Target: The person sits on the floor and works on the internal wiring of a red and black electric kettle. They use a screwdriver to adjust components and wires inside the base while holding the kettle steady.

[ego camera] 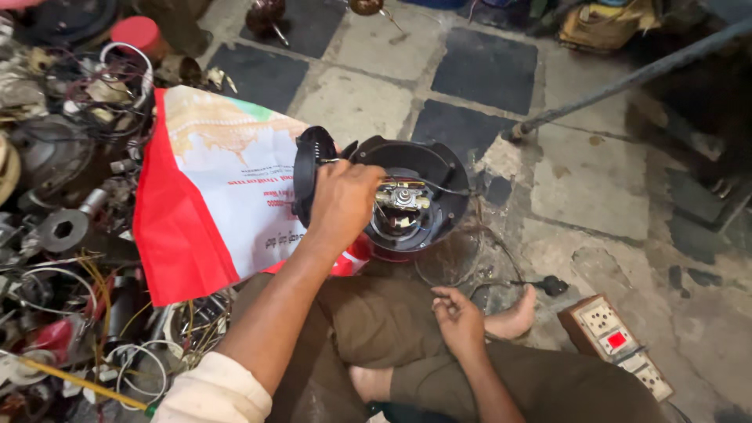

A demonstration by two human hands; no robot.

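Right hand (458, 317) rested near knee, fingers (443, 300) loosely curled, nothing held; thin black cable with plug (553, 285) just beyond. Left hand (342, 202) closed on round black base cover (309, 168), tilted up, hinged aside so inner metal fitting (403, 197) is exposed. Upturned red-bodied round appliance (411, 205) seated on tiled floor (587, 188), directly under left fingers. Red-and-white woven sack (211, 196) spread left of fingers.

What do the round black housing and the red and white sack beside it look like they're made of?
Round black housing: probably moulded plastic, with a smooth, slightly glossy rim. Red and white sack: looks like woven plastic, printed, stiffly creased with a dull sheen.
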